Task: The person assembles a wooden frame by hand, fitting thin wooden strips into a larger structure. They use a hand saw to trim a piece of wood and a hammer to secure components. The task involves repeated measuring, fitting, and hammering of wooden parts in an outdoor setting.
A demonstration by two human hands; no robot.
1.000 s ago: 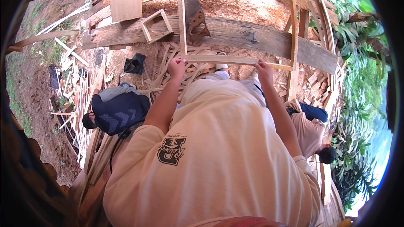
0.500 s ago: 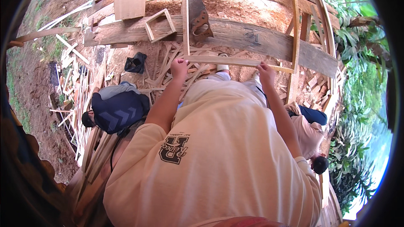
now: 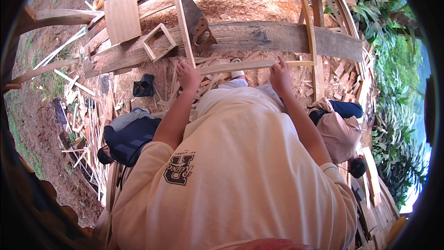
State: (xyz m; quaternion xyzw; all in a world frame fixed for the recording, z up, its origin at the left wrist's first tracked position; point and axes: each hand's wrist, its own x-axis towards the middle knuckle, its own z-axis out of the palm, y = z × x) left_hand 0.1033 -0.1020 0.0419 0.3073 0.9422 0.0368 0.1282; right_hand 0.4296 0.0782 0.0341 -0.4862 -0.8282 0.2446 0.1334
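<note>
A wooden crosspiece (image 3: 236, 66) spans two longer upright strips, the left strip (image 3: 181, 18) and the right strip (image 3: 306, 18), like the near end of a frame. My left hand (image 3: 188, 78) is closed with curled fingers at the corner where the left strip meets the crosspiece. My right hand (image 3: 280, 81) pinches the crosspiece short of its right end, its index finger raised along the wood. A handsaw (image 3: 198, 25) with a brown handle lies against the left strip, on a weathered plank (image 3: 240, 37).
A small open wooden frame (image 3: 159, 42) and a flat board (image 3: 122, 17) rest on the bench to the left. A black bag (image 3: 144, 85) lies on the ground among offcuts. One person (image 3: 132, 139) crouches at left, another (image 3: 340, 129) at right. Wood scraps (image 3: 90, 134) are heaped at left.
The view has turned slightly, so the bench and frame appear shifted left. My left hand has moved from the crosspiece's end onto the corner; my right index finger is now raised.
</note>
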